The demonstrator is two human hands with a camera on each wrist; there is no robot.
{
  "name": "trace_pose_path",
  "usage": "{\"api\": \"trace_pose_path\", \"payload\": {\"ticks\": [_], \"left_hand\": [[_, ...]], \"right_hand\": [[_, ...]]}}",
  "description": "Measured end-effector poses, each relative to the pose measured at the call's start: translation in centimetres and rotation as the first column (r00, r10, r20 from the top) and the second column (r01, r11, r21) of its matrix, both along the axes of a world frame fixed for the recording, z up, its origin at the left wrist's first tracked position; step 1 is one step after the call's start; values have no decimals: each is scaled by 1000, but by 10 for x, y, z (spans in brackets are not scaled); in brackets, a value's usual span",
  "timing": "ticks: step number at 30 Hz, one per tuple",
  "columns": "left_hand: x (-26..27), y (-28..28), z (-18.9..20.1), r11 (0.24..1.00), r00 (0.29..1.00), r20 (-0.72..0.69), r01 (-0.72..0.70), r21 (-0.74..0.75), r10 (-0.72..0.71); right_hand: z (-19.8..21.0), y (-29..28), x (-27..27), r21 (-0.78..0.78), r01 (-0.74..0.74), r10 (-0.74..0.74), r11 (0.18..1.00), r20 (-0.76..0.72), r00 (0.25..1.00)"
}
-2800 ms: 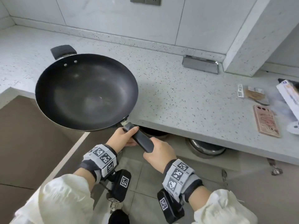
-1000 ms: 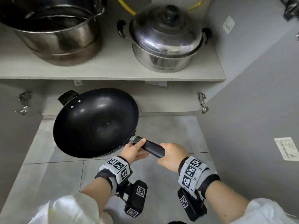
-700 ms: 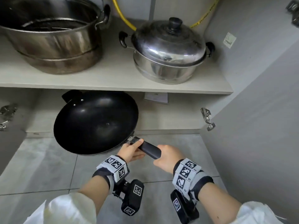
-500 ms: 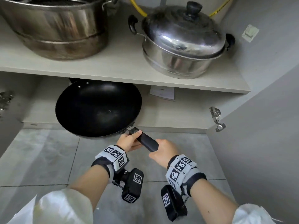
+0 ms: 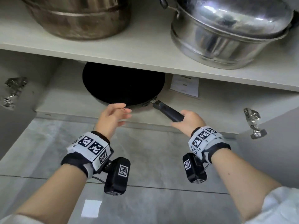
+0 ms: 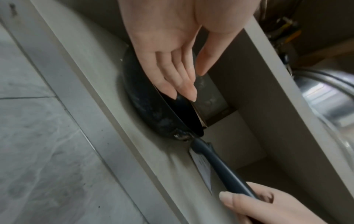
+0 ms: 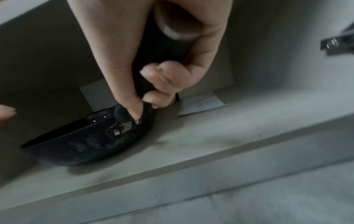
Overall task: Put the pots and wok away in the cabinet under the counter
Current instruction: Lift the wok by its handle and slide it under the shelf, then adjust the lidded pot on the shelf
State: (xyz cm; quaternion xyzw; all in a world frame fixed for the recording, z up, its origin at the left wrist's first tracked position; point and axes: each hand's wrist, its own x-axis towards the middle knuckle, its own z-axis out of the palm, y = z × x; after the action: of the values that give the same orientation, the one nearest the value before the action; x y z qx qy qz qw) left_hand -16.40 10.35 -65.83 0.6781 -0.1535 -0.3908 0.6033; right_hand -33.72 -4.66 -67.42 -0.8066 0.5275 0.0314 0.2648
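The black wok (image 5: 123, 87) sits on the cabinet's bottom board (image 5: 68, 94), its far half hidden under the upper shelf (image 5: 145, 55). My right hand (image 5: 188, 121) grips the wok's long black handle (image 5: 168, 113); in the right wrist view my fingers (image 7: 159, 80) curl round the handle above the wok (image 7: 80, 144). My left hand (image 5: 113, 117) is off the handle, fingers straight, fingertips at the wok's near rim. In the left wrist view the left hand's fingers (image 6: 172, 78) reach to the wok (image 6: 153, 112) rim. Two steel pots stand on the upper shelf: a big open pot (image 5: 77, 18) and a lidded pot (image 5: 226, 33).
The cabinet doors stand open, with metal hinges at the left (image 5: 12, 91) and right (image 5: 253, 123). A paper label (image 5: 184, 85) lies at the back of the lower compartment, beside the wok. Grey floor tiles (image 5: 153, 159) spread below my arms.
The wok has gone from the counter down into the lower compartment, further under the shelf. My left hand has let go of the handle and opened at the rim; my right still grips it.
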Motion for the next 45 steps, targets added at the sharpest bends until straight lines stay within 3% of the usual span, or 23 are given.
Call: {"api": "trace_pose_path", "payload": {"ticks": [5, 8, 17, 30, 34, 37, 41, 45], "left_hand": [[6, 21, -17, 999, 999, -21, -35, 24, 36], [9, 26, -24, 999, 999, -47, -25, 40, 27], [15, 37, -35, 999, 999, -21, -35, 35, 36], [12, 35, -38, 999, 1000, 6, -9, 36, 8], [4, 14, -14, 998, 998, 26, 58, 21, -59], [-8, -11, 18, 983, 983, 35, 182, 3, -182], [-22, -42, 75, 948, 948, 51, 317, -29, -315], [-21, -70, 132, 924, 927, 85, 372, -84, -366]], "right_hand": [[-3, -21, -4, -263, -31, 20, 964, -46, 999], [-12, -35, -5, -406, 17, -46, 914, -62, 997], [-16, -58, -2, -409, 118, -154, 905, -56, 986], [-20, -68, 2, -481, 150, -162, 864, 17, 987], [1, -46, -9, -440, 135, -98, 888, 106, 990], [27, -23, -25, -335, 241, -156, 911, 260, 953], [73, -14, -53, -105, 316, -268, 943, 323, 907], [143, -22, -72, -28, 430, -372, 902, 452, 811]]}}
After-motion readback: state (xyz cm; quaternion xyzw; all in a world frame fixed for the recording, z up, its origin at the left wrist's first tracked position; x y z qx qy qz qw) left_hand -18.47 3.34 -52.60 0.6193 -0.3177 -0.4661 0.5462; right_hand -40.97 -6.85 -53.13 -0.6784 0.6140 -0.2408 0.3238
